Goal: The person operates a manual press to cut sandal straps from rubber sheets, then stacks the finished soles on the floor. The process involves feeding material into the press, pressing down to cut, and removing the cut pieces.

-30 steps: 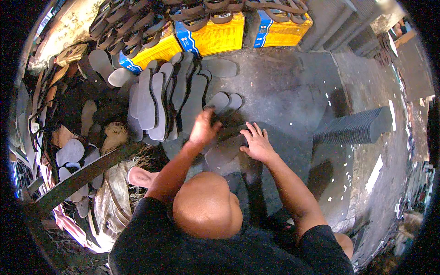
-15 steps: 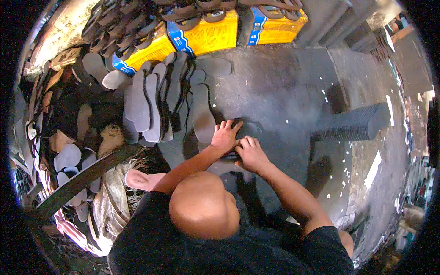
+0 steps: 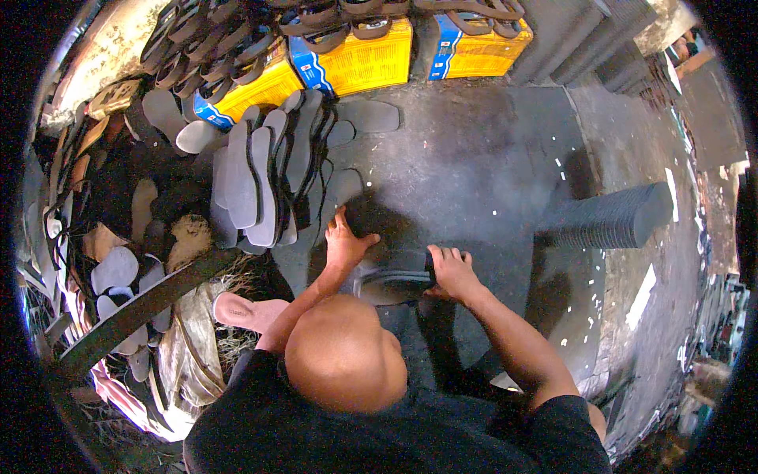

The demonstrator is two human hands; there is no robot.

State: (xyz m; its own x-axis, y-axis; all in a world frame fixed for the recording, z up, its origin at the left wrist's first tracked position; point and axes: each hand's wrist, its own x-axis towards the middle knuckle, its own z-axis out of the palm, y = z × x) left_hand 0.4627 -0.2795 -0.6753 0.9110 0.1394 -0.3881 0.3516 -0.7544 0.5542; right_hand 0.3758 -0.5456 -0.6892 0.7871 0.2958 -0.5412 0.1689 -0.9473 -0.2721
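Note:
My left hand is open, thumb and fingers spread, above the dark work surface beside a grey sole. It holds nothing that I can see. My right hand is closed over the right end of a dark, sole-shaped piece with pale curved edges. That piece is blurred and lies close in front of me, partly hidden by the head below it. Left of my left hand, several grey soles lean together in a bunch. A pink sole lies by my left forearm.
A long row of dark soles stands at the right. Yellow and blue boxes line the far side, with brown strapped sandals on them. A dark bar crosses scraps at the left. Small white bits dot the surface.
My hands have moved apart: the left back and leftward, its fingers opening, the right slightly rightward. The dark piece now shows between them. Less of the grey sole beyond my left hand is visible.

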